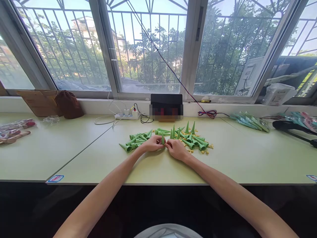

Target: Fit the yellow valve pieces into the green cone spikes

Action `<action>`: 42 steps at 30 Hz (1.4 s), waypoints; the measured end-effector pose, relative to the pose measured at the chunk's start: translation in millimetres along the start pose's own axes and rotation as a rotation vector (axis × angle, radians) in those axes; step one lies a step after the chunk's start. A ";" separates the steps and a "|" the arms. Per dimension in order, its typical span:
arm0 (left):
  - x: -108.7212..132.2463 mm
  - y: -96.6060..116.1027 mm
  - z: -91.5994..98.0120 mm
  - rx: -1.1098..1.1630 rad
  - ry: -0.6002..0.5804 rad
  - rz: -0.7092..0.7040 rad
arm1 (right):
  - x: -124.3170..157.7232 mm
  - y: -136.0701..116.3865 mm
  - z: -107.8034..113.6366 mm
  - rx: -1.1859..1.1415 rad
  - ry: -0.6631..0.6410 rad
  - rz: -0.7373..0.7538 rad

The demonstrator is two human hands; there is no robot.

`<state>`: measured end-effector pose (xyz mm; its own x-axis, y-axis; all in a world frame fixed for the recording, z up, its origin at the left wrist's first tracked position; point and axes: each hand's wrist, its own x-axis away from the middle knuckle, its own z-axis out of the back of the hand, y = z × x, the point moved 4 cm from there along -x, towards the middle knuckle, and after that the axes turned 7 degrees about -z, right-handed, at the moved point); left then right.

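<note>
My left hand (154, 144) is closed round a green plastic spike (162, 138), a hollow cone held with its point up. Close beside it, my right hand (176, 148) has its fingertips pinched together near the spike's lower end. Whatever sits in that pinch is too small and covered to make out. Loose green spikes (138, 140) lie in a heap to the left. A second heap of spikes (195, 141) lies to the right, some standing upright on their wide ends. Small yellow plastic pieces (207, 152) are scattered among and around the right heap.
Behind the heaps a dark tablet (166, 105) leans on a stand. A power strip (127, 115) with cables stands left of it. Bagged green items (250, 121) and a black strap-like object (294, 127) lie right. A brown pouch (69, 104) and cardboard (37, 102) stand left.
</note>
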<state>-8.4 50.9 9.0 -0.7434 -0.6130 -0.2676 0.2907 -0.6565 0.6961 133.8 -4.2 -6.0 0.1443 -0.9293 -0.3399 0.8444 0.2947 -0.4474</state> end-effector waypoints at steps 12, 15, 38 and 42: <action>-0.6 -6.6 -0.5 0.010 0.010 -0.008 | 0.0 1.6 0.6 -0.071 0.009 -0.001; -0.2 -4.6 -0.5 0.012 0.005 -0.003 | -0.8 2.7 -0.8 -0.064 0.000 -0.002; -0.1 -4.4 -1.0 0.010 0.003 -0.004 | -1.1 3.0 -3.1 0.032 -0.040 -0.007; 0.4 -4.2 -0.5 0.000 0.011 0.006 | 0.0 1.2 -1.4 0.063 -0.054 -0.013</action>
<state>-9.6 53.3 5.7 -0.7351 -0.6215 -0.2709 0.2952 -0.6532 0.6973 134.0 -3.5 -7.7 0.1595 -0.9441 -0.2886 0.8770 0.2698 -0.3977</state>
